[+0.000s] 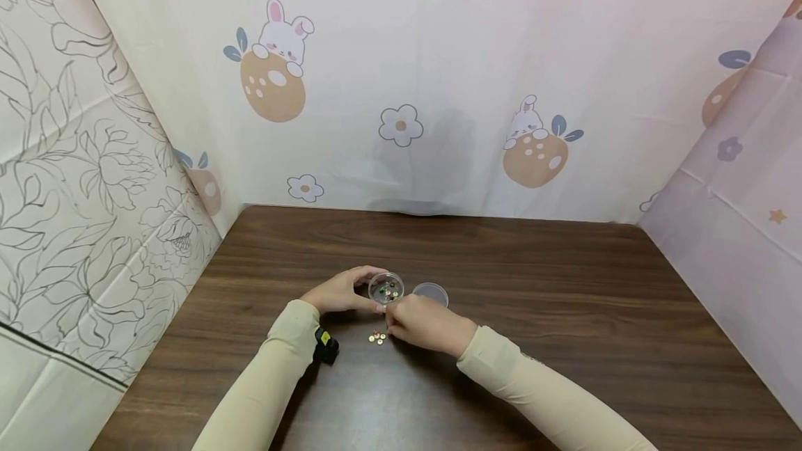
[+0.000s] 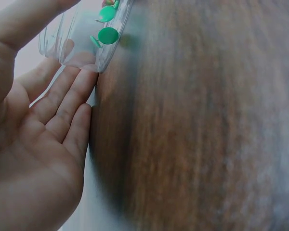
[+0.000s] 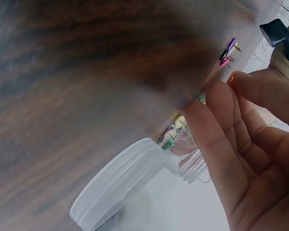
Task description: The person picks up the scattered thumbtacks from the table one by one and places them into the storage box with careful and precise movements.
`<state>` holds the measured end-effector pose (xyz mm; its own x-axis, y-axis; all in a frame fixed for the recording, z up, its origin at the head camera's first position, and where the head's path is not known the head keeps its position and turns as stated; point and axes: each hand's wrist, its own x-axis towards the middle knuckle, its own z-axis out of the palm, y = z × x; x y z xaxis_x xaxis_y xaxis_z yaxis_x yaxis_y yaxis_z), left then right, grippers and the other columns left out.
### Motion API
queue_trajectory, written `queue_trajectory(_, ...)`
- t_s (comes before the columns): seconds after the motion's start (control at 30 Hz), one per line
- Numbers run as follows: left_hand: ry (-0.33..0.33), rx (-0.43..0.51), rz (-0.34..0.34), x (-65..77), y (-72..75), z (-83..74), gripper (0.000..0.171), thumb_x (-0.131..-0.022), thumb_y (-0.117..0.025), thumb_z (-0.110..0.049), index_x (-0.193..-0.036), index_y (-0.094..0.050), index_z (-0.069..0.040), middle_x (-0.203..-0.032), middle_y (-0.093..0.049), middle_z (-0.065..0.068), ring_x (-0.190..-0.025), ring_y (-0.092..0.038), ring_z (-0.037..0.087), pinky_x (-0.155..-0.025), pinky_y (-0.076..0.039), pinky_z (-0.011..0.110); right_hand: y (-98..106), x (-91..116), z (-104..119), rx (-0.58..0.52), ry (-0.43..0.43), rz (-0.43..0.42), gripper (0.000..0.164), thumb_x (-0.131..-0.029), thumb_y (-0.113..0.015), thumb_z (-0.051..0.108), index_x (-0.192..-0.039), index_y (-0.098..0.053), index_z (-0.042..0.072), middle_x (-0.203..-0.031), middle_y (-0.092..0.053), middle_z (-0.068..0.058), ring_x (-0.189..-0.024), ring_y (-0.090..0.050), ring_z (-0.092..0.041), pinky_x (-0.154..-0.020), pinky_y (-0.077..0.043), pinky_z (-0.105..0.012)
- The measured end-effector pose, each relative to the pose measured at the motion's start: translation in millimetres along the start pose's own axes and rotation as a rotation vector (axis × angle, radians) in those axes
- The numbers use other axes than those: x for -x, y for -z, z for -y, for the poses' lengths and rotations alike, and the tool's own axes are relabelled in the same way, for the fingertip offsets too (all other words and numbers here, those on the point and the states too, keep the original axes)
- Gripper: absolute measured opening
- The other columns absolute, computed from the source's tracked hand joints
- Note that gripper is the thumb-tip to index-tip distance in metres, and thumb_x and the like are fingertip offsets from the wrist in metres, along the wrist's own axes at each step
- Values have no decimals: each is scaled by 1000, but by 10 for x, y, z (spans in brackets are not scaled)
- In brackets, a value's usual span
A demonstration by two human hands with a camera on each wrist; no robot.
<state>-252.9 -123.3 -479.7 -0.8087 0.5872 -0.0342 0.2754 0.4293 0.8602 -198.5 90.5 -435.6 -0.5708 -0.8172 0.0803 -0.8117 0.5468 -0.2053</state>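
A small clear plastic jar (image 1: 386, 287) stands on the table with colourful thumbtacks inside; green thumbtacks (image 2: 108, 35) show through its wall in the left wrist view. My left hand (image 1: 338, 291) grips the jar between thumb and fingers from the left. Just right of and in front of the jar is my right hand (image 1: 427, 323). Between its thumb and a fingertip the right wrist view shows a bit of an orange thumbtack (image 3: 232, 78), mostly hidden. Several loose thumbtacks (image 1: 377, 337) lie on the table in front of the jar, some points up (image 3: 229, 52).
A round translucent lid (image 1: 431, 291) lies right of the jar, partly behind my right hand. A black device with a yellow label (image 1: 326, 345) sits at my left wrist. The dark wooden table (image 1: 551, 284) meets patterned cloth (image 1: 401, 165) at its back edge.
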Motion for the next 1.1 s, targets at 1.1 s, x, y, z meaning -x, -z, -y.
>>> queue_trajectory(1.1,4,43,34,132,53,-334,70,-78,-76,-20,-137,-42,-7,-132,-50,15,-119,-44,28,-101,-36,54,142,-177,-212,-90,-183,-168,8,-89,-61,15,-85,-67,15,-68,-56,11,-53,-46,0,-47,-44,-19)
